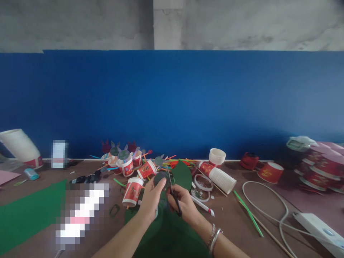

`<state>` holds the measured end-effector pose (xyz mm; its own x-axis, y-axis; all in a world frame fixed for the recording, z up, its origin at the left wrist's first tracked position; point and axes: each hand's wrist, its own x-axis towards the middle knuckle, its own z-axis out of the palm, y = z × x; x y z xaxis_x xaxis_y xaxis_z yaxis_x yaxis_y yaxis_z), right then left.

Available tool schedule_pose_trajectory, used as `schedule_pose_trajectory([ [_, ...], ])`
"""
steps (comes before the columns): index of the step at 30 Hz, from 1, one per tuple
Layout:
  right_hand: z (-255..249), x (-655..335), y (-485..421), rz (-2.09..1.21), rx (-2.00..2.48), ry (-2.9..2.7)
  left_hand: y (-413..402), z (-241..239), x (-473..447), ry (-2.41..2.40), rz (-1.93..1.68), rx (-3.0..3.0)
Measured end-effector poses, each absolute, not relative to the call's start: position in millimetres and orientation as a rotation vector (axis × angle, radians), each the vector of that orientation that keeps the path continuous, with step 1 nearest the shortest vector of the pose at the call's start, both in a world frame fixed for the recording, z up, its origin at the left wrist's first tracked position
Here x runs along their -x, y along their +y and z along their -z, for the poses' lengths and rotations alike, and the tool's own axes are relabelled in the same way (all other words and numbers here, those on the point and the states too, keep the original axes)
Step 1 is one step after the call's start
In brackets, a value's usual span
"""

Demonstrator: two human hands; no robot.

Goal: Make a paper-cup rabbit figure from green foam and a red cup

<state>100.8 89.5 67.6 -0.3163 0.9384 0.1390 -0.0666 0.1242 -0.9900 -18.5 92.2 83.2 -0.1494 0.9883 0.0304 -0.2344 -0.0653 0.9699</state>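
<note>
Above the table's front middle, my left hand (151, 200) pinches a dark round piece (160, 179), which looks like dark green card. Black-handled scissors (175, 203) are in my right hand (185, 201), their blades pointing up and away beside the round piece. Whether the blades touch it I cannot tell. Behind my right hand stands a pointed piece of green sheet (182, 175). Darker green sheet (172, 236) lies beneath both forearms. A red and white paper cup (132, 192) stands just left of my left hand, tilted a little.
Several decorated paper cups (125, 167) crowd the back middle. A lying stack of cups (222, 181), a tape ring (203, 186) and a white pen (202, 205) are right of my hands. Farther right are a looping cable (286, 208) and white power strip (319, 229). Green sheet (29, 215) lies left.
</note>
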Motion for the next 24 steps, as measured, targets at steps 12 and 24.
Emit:
schedule_pose_trajectory([
  [12, -69.3, -101.2, 89.2, -1.392, 0.88, -1.477, 95.0, -86.7, 24.8, 1.181, -1.37, -1.204],
  [24, -71.8, -104.0, 89.7, -1.448, 0.893, -1.478, 96.7, -93.2, 30.8, 1.177, -1.288, -1.295],
])
